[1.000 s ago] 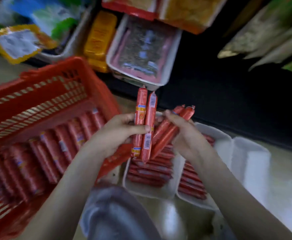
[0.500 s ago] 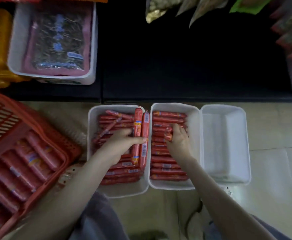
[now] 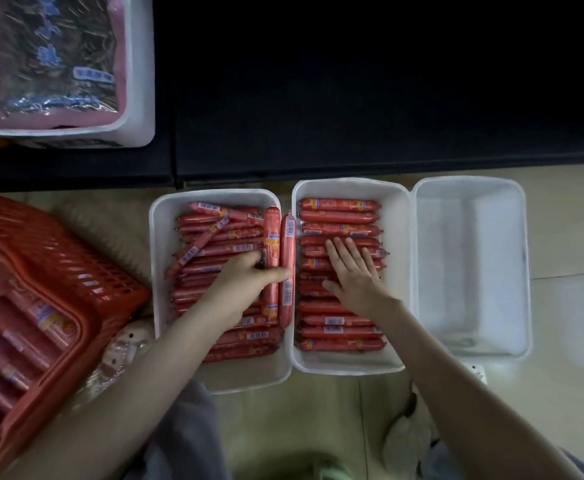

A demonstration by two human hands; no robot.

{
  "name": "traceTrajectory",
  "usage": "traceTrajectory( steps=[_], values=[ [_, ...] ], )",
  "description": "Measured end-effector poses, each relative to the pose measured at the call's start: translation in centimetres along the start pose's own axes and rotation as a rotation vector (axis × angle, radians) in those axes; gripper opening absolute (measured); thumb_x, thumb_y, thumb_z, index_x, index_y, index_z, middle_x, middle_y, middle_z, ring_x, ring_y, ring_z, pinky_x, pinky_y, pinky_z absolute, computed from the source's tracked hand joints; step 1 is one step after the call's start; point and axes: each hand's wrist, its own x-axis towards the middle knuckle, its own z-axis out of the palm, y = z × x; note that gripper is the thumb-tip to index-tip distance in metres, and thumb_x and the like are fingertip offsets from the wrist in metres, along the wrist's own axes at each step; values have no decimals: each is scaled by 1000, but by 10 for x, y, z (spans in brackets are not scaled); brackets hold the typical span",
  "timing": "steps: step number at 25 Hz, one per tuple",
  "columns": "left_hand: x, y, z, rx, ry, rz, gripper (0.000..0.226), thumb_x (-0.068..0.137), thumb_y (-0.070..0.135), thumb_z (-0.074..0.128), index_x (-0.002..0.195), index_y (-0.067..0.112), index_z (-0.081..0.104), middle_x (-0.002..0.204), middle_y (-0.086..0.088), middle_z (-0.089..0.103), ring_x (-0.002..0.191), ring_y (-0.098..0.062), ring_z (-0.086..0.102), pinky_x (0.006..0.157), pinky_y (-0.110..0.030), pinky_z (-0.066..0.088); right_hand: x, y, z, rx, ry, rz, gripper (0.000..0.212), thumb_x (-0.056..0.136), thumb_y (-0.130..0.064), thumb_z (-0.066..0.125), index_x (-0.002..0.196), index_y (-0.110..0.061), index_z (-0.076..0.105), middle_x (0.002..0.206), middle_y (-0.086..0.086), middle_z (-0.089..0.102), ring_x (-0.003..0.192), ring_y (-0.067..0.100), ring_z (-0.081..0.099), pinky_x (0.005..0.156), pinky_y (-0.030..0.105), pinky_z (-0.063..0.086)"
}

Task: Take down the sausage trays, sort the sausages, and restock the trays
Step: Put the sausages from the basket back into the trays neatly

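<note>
Three white trays stand side by side on the floor. The left tray (image 3: pixel 158 258) holds several red sausages lying loosely. Neat rows of sausages (image 3: pixel 339 216) fill the middle tray (image 3: pixel 398 237), while the right tray (image 3: pixel 470 271) has none. My left hand (image 3: pixel 249 282) grips two upright sausages (image 3: pixel 280 261) at the left tray's right wall. My right hand (image 3: pixel 352 271) lies flat, fingers straight, on the sausages in the middle tray.
A red plastic basket (image 3: pixel 41 271) with several sausages sits at the left. A dark shelf (image 3: pixel 352 98) runs above the trays, with a white bin of packaged goods (image 3: pixel 134 98) at top left. Pale floor tiles (image 3: pixel 571 306) lie right of the trays.
My right hand has let go of its sausages into the middle tray and flattened on the rows. My left hand still holds its two sausages, now lower at the left tray's edge.
</note>
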Motion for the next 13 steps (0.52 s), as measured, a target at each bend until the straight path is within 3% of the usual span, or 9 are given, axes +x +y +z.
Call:
traceTrajectory(
  steps=[2, 4, 5, 6, 8, 10, 11, 13],
  values=[
    [-1, -5, 8, 116, -9, 40, 16, 81, 21, 72, 95, 28, 68, 95, 7, 72, 92, -11, 66, 87, -30, 50, -17, -19, -9, 487, -26, 64, 68, 98, -46, 40, 153, -22, 7, 159, -5, 8, 146, 10, -1, 119, 36, 0],
    [-3, -8, 16, 268, -47, 102, 18, 79, 25, 74, 96, 26, 69, 91, 7, 72, 86, -9, 67, 79, -26, 51, -36, -45, -26, 1185, -95, 89, 52, 96, -38, 49, 144, -20, 38, 145, -3, 44, 135, 11, 38, 113, 35, 30],
    [-4, -9, 20, 307, -78, 120, 18, 78, 26, 75, 95, 24, 69, 88, 6, 72, 83, -9, 67, 76, -26, 51, -44, -54, -31, 1396, -128, 88, 42, 96, -31, 52, 134, -15, 49, 132, 1, 58, 122, 15, 54, 105, 35, 42],
    [-5, -11, 25, 315, -112, 122, 17, 78, 25, 74, 94, 23, 69, 86, 5, 72, 80, -10, 67, 73, -25, 52, -50, -58, -33, 1456, -132, 97, 32, 96, -24, 54, 125, -11, 56, 119, 6, 66, 111, 19, 62, 98, 37, 48],
    [-7, -12, 31, 276, -168, 96, 15, 80, 19, 72, 95, 20, 68, 82, 4, 71, 74, -8, 65, 62, -16, 49, -55, -60, -32, 1423, -86, 179, 21, 96, -18, 54, 115, -10, 59, 106, 8, 70, 96, 19, 68, 88, 38, 55],
    [-7, -12, 31, 229, -181, 52, 17, 83, 16, 70, 99, 18, 66, 83, 1, 72, 73, -8, 66, 55, -10, 45, -54, -50, -27, 1239, 71, 248, 18, 96, -19, 54, 112, -13, 57, 100, 5, 70, 83, 12, 69, 74, 34, 56],
    [-5, -13, 29, 210, -161, 34, 18, 83, 16, 70, 101, 16, 65, 83, -1, 73, 73, -10, 68, 58, -13, 48, -52, -40, -22, 999, 179, 245, 20, 95, -21, 54, 114, -14, 55, 102, 2, 68, 83, 10, 66, 74, 33, 54],
    [-2, -17, 24, 238, -89, 27, 16, 85, 19, 68, 99, 14, 64, 81, -3, 72, 72, -14, 69, 70, -27, 55, -43, -17, -5, 438, 323, 123, 33, 94, -22, 57, 125, -16, 53, 115, 3, 63, 101, 18, 58, 88, 39, 47]
  ],
)
